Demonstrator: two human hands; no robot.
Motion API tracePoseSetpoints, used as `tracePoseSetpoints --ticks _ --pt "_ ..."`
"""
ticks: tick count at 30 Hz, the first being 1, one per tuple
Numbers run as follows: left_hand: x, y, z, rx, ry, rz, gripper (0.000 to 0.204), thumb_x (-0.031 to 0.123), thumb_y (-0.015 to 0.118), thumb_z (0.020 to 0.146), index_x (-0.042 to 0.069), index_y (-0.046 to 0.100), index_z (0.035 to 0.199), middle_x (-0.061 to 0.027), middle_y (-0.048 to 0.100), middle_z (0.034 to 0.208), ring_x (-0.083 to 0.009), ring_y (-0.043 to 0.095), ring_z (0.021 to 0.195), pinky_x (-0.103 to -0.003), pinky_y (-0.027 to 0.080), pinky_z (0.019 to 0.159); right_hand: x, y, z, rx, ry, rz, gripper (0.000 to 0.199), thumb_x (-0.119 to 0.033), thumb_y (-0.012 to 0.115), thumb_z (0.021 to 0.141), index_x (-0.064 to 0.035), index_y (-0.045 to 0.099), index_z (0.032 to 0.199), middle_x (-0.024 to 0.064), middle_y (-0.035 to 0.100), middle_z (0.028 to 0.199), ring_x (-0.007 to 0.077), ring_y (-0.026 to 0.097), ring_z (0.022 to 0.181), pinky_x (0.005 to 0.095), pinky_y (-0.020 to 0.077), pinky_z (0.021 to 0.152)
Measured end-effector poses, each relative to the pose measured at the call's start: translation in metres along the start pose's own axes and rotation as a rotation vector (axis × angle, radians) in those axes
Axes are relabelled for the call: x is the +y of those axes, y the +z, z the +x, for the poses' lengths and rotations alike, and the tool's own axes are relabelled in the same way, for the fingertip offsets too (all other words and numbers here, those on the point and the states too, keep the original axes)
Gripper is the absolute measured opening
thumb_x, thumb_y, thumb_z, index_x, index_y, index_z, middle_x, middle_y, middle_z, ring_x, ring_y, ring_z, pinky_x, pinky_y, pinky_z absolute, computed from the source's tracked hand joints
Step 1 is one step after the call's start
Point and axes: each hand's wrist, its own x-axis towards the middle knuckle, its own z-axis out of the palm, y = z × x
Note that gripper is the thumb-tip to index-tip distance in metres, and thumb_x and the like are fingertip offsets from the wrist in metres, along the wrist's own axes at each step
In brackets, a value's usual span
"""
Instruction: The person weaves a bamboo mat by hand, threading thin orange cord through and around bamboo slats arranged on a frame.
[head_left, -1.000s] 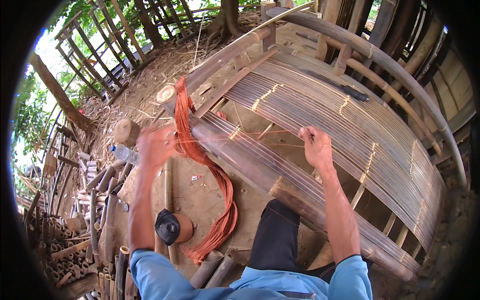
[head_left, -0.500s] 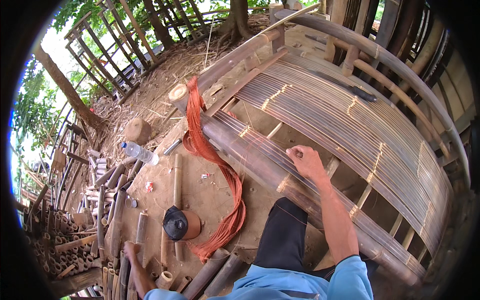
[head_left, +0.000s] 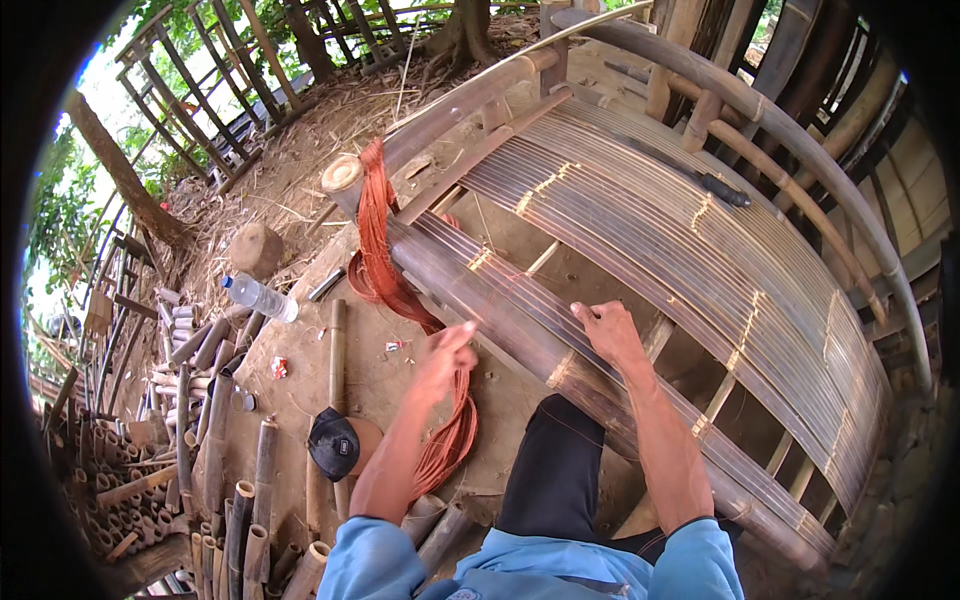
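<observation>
My right hand point(head_left: 610, 335) is closed in a pinch over the narrow row of dark bamboo slats point(head_left: 540, 298) along the bench's front. What sits between its fingertips is too small to make out. My left hand point(head_left: 447, 362) is raised just short of the thick front bamboo pole point(head_left: 470, 285), its index finger stretched out and the others curled, partly blurred. Whether it holds anything cannot be seen. Thin reddish strands cross the slats between the hands. A bundle of orange-red cord point(head_left: 374, 240) drapes over the pole's end and hangs down behind my left hand.
The wide slatted seat point(head_left: 660, 235) of the bamboo bench lies beyond, with a dark-handled tool point(head_left: 725, 190) on it. On the ground are a water bottle point(head_left: 262, 298), a black-and-brown cap point(head_left: 340, 445), a stump point(head_left: 257, 250) and cut bamboo lengths point(head_left: 262, 470).
My left hand has come up from the low left to the front pole, beside the hanging cord. My right hand stays pinched over the slats. The view has shifted slightly.
</observation>
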Motion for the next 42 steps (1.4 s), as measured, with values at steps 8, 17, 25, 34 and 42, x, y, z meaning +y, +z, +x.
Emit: tracePoseSetpoints --ticks 8,17,25,34,42 --pt "-0.052 -0.205 -0.057 0.390 0.121 0.080 0.031 0.028 0.072 0.098 0.007 0.067 0.076 0.0015 0.060 0.072 -0.0093 0.057 0.067 -0.026 0.042 0.058 0.004 -0.001 0.000 -0.019 0.035 -0.057 0.054 -0.052 0.058 0.101 -0.0014 0.077 0.106 0.0312 0.072 0.102 0.0496 0.068 0.101 0.0508 0.0548 0.091" --pt "-0.019 -0.026 0.011 0.099 0.378 -0.120 0.106 0.038 0.081 0.089 0.006 0.014 0.164 -0.0167 0.046 0.153 -0.0303 0.059 0.124 -0.048 0.056 0.094 0.003 0.000 0.006 -0.031 -0.019 -0.050 0.055 -0.051 0.059 0.100 -0.0003 0.077 0.108 0.0316 0.071 0.103 0.0498 0.067 0.104 0.0503 0.0542 0.094" --pt "0.038 -0.066 0.004 -0.047 0.208 0.572 0.043 0.039 0.064 0.102 0.001 0.070 0.122 -0.0057 0.069 0.091 -0.0170 0.065 0.097 -0.038 0.052 0.090 0.002 0.011 0.001 0.009 0.020 -0.026 0.053 -0.051 0.061 0.099 -0.0020 0.078 0.106 0.0286 0.072 0.104 0.0493 0.067 0.104 0.0504 0.0548 0.094" --pt "0.098 0.007 -0.015 -0.244 0.849 0.456 0.036 0.032 0.054 0.108 0.008 0.063 0.082 -0.0028 0.058 0.074 -0.0177 0.059 0.081 -0.036 0.048 0.081 -0.005 -0.006 -0.003 0.055 -0.003 -0.092 0.046 -0.049 0.060 0.100 -0.0073 0.079 0.099 0.0278 0.072 0.100 0.0478 0.069 0.099 0.0513 0.0564 0.089" --pt "0.099 -0.087 0.007 -0.204 0.231 -0.312 0.042 0.029 0.046 0.111 0.016 0.043 0.072 0.0009 0.043 0.062 -0.0140 0.050 0.063 -0.037 0.048 0.074 -0.001 -0.029 -0.032 0.242 -0.353 -0.037 0.022 -0.035 0.074 0.091 -0.0125 0.075 0.090 0.0152 0.074 0.095 0.0371 0.072 0.086 0.0485 0.0571 0.077"
